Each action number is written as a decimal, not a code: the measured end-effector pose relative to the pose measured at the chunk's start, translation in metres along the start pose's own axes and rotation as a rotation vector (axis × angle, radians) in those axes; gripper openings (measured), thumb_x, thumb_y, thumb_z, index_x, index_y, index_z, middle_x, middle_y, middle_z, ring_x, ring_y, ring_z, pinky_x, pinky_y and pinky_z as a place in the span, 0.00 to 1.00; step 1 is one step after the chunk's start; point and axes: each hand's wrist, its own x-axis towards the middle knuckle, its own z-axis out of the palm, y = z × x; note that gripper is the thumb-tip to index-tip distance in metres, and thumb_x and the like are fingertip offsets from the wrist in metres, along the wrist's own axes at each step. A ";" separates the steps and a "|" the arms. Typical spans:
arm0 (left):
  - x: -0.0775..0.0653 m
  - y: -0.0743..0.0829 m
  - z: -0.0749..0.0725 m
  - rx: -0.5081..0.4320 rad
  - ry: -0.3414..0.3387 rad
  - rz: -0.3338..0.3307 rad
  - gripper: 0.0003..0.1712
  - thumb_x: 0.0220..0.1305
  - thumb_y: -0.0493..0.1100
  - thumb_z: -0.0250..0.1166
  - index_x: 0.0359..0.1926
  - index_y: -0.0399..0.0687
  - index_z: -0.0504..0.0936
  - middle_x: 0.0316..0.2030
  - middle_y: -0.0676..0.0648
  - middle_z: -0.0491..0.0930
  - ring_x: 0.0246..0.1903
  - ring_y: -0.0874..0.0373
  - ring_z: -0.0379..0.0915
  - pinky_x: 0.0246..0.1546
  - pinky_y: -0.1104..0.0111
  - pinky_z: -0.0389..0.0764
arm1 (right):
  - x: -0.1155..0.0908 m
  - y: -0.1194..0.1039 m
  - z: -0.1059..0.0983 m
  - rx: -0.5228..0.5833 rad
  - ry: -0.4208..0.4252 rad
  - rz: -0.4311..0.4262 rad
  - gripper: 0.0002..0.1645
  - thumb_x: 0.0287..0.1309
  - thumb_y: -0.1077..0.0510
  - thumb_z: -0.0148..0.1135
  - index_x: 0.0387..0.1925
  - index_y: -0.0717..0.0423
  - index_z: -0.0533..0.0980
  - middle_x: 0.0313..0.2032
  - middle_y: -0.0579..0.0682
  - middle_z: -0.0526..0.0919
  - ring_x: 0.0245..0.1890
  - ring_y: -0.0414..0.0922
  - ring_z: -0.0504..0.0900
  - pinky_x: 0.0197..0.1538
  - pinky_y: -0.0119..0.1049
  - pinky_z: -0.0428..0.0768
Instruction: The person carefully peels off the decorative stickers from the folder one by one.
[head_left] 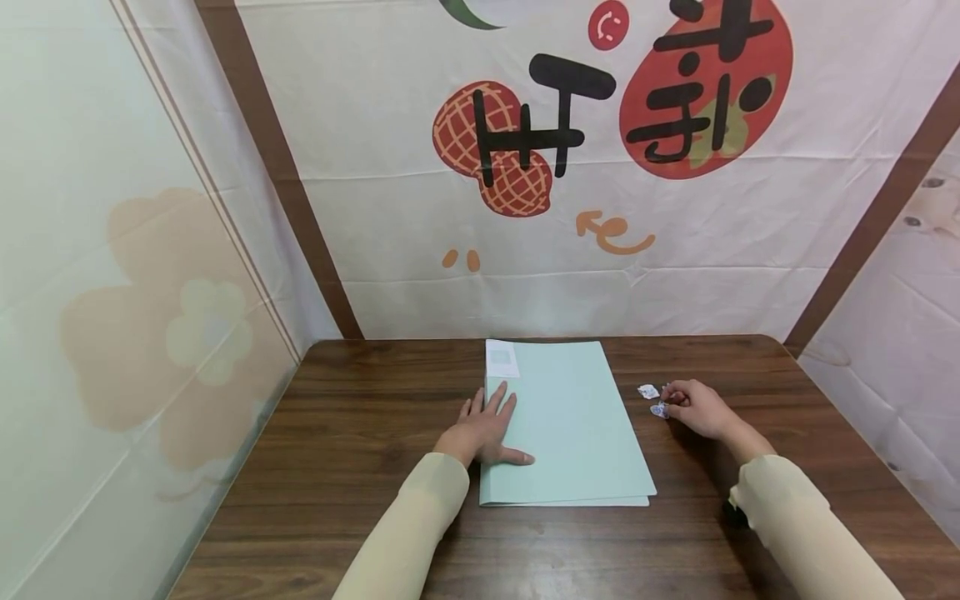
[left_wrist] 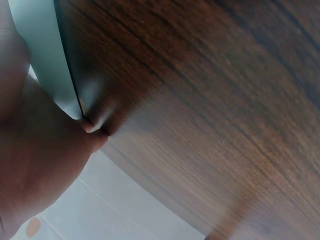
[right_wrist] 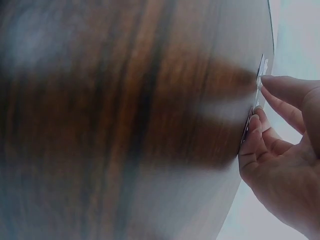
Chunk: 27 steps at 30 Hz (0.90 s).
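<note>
A pale green folder (head_left: 570,417) lies closed on the table, with a white label (head_left: 502,359) at its upper left corner. My left hand (head_left: 486,429) rests on the folder's left edge, fingers spread and thumb pointing across the cover. To the right of the folder are small flat blue-and-white patterned pieces. One piece (head_left: 648,391) lies apart from the fingers. My right hand (head_left: 701,408) has its curled fingertips at another piece (head_left: 659,410) and appears to pinch its edge. Part of a further piece shows behind the index finger. In the right wrist view, thin pieces (right_wrist: 260,67) appear edge-on at the fingertips.
The dark wood-grain table (head_left: 360,467) carries the folder and pieces. Behind it hangs a white printed cloth (head_left: 390,208), with more cloth at the left and right sides. A small dark object (head_left: 735,514) is partly hidden by the right sleeve.
</note>
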 end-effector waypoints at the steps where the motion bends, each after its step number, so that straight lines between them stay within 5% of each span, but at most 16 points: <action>1: 0.000 0.000 0.000 -0.001 0.000 -0.001 0.63 0.61 0.75 0.64 0.83 0.50 0.45 0.83 0.46 0.33 0.80 0.36 0.30 0.77 0.44 0.43 | 0.000 0.000 0.000 0.002 -0.003 -0.004 0.05 0.63 0.66 0.63 0.41 0.64 0.81 0.30 0.49 0.76 0.28 0.44 0.72 0.32 0.36 0.70; 19: -0.001 0.001 0.000 0.000 0.000 -0.005 0.63 0.61 0.75 0.64 0.83 0.50 0.45 0.83 0.46 0.33 0.80 0.36 0.29 0.77 0.44 0.43 | 0.000 -0.001 0.004 0.065 -0.058 -0.117 0.04 0.65 0.68 0.63 0.39 0.60 0.82 0.30 0.48 0.75 0.30 0.41 0.70 0.35 0.33 0.70; 27: 0.001 0.000 -0.002 0.001 -0.020 -0.008 0.63 0.62 0.75 0.63 0.83 0.51 0.43 0.83 0.46 0.31 0.80 0.36 0.28 0.77 0.44 0.40 | -0.004 0.000 -0.002 0.073 -0.048 -0.093 0.07 0.63 0.71 0.63 0.40 0.62 0.83 0.35 0.52 0.79 0.34 0.45 0.71 0.37 0.36 0.70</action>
